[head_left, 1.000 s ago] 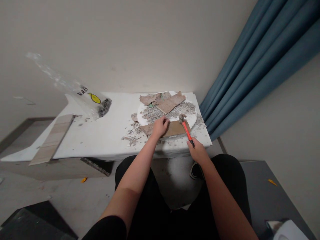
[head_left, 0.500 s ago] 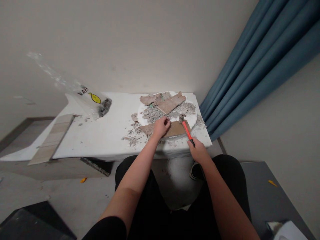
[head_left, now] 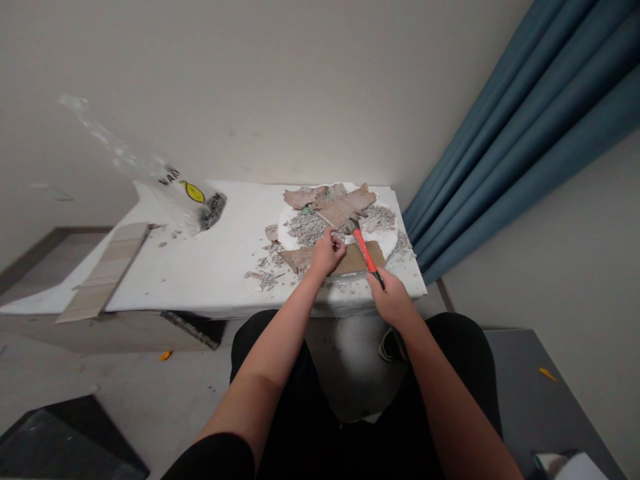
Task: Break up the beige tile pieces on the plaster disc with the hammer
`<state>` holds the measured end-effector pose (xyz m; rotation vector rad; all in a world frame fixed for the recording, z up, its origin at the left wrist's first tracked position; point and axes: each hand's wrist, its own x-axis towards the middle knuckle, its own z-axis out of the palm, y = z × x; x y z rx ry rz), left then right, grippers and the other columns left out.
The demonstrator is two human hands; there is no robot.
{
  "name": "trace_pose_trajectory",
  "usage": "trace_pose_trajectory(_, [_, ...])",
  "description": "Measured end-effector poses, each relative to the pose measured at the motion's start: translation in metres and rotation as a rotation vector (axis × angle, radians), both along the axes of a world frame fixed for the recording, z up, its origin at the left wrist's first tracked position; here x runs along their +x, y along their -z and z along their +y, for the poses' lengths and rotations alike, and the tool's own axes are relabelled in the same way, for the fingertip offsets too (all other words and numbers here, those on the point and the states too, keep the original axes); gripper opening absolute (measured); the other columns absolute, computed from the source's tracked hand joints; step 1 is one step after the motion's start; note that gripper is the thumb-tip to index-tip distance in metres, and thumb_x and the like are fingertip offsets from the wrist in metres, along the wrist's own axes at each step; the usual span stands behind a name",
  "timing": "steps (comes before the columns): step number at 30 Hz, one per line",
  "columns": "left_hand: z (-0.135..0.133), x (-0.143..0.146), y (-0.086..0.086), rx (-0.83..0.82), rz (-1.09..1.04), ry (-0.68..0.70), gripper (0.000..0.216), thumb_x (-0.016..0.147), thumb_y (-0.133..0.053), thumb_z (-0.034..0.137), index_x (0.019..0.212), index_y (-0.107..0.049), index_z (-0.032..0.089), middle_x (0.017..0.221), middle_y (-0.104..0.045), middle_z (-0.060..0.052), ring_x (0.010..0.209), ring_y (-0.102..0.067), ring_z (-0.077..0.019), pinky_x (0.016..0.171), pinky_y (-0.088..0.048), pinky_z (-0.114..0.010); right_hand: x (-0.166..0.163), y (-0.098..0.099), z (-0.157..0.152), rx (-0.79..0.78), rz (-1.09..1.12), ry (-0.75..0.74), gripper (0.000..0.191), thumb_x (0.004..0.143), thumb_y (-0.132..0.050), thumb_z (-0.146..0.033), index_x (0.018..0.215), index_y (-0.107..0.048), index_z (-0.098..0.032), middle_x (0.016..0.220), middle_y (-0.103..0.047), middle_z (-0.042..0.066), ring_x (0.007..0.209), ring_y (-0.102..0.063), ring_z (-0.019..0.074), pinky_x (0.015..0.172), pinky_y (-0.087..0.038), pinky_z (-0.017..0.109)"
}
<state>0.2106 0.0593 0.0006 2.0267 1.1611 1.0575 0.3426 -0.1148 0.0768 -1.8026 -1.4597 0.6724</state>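
My right hand (head_left: pixel 391 298) grips the orange handle of a small hammer (head_left: pixel 364 249), whose metal head rests near the grey rubble on a white round slab (head_left: pixel 387 235). My left hand (head_left: pixel 326 254) presses down with curled fingers on a brown tile piece (head_left: pixel 355 261) at the slab's near edge. More broken tile pieces (head_left: pixel 334 201) lie at the slab's far side, with crushed grey fragments (head_left: pixel 307 228) between them.
The white low table (head_left: pixel 200 267) holds a clear plastic bag (head_left: pixel 190 200) with dark contents at the left and a long tile strip (head_left: pixel 103 273) over its left edge. Blue curtain (head_left: pixel 525 127) hangs right. Small debris (head_left: pixel 263 275) is scattered left of the slab.
The hammer head has shifted left and further away, toward the rubble and the far tile pieces. My left hand stays on the brown tile piece. The camera tilted slightly.
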Motion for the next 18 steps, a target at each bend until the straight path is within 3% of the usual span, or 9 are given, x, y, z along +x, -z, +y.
trace_pose_trajectory(18, [0.0021, 0.0007, 0.0053, 0.032, 0.056, 0.025, 0.042, 0.08, -0.061, 0.017, 0.121, -0.05, 0.018, 0.08, -0.066, 0.0, 0.073, -0.062, -0.0163, 0.073, -0.047, -0.029, -0.0001, 0.0052, -0.0027, -0.038, -0.093, 0.002, 0.024, 0.096, -0.042, -0.04, 0.09, -0.058, -0.023, 0.077, -0.061, 0.003, 0.077, -0.056, 0.0211, 0.069, -0.038, 0.028])
